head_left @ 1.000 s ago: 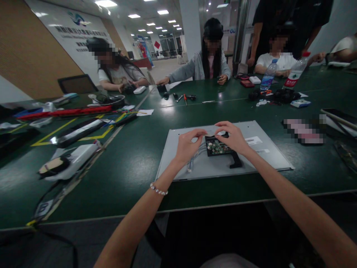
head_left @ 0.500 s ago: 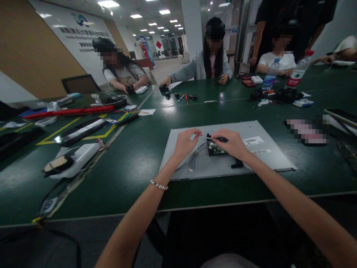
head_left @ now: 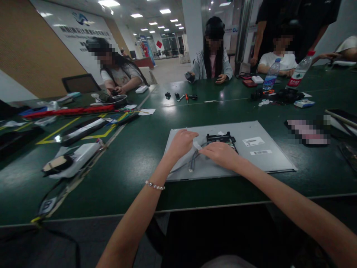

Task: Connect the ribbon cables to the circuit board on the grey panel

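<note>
A flat grey-white panel point(head_left: 267, 159) lies on the table before me. On it sits a circuit board in a black frame point(head_left: 220, 137), partly covered by my right hand. A grey cable point(head_left: 192, 160) runs from beside the board, its loose connector resting on the panel. My right hand point(head_left: 221, 154) is closed, its fingertips pinching the cable near a small white strip point(head_left: 197, 146). Just left of it my left hand point(head_left: 182, 143) is closed with fingers curled over the cable's upper side; what it grips is hidden.
Small tools point(head_left: 186, 97) lie across the green table point(head_left: 134, 156). Two bottles point(head_left: 299, 72) and a phone point(head_left: 306, 131) are at right. A white packaged item point(head_left: 80, 160) and a red strip point(head_left: 72, 111) are at left. Several people sit or stand around the far side.
My right hand has moved left and nearer, from the board to the cable. My left hand has closed its fingers. The black frame now lies along the board's far edge.
</note>
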{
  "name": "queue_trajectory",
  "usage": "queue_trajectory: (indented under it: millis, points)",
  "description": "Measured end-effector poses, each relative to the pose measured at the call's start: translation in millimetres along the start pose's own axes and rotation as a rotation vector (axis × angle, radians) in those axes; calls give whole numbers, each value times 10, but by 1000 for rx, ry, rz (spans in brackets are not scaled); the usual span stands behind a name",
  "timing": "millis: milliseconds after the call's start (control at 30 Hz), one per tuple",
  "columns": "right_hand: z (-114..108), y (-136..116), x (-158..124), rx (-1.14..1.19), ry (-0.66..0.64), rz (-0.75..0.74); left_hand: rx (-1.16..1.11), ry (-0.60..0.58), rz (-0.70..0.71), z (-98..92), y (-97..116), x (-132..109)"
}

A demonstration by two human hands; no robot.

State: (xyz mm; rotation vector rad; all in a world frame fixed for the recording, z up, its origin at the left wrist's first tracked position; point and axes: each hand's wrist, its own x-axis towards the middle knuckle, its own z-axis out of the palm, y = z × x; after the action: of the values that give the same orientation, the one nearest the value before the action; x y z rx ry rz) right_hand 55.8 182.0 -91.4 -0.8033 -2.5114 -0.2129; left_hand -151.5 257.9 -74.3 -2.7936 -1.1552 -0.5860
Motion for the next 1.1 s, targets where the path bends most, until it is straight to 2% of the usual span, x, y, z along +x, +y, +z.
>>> queue_trajectory:
  millis: [100,167,300,400,533,733,967,1100]
  points:
    - [-6,-67,23,-58,-30,-68,-202,102,-80,-75,55,11]
    - [-3,-102,32,-93,-36,-108,-321,96,-75,-137,105,11]
    - [17,-137,35,-138,-54,-149,-406,-112,-15,-221,162,-6]
    - [33,-148,39,-133,-72,-151,-409,-269,-6,-206,147,-24]
    - [33,-163,56,-87,-106,-166,-412,-382,-46,-122,94,-46]
    - [-28,-245,30,-42,-202,-129,-372,-415,-67,-46,66,-60]
    - [-138,-475,-29,61,-225,-52,-348,-418,-80,-20,57,-73]
    - [-261,-469,-134,147,-212,39,-335,-418,-77,-36,80,-69]
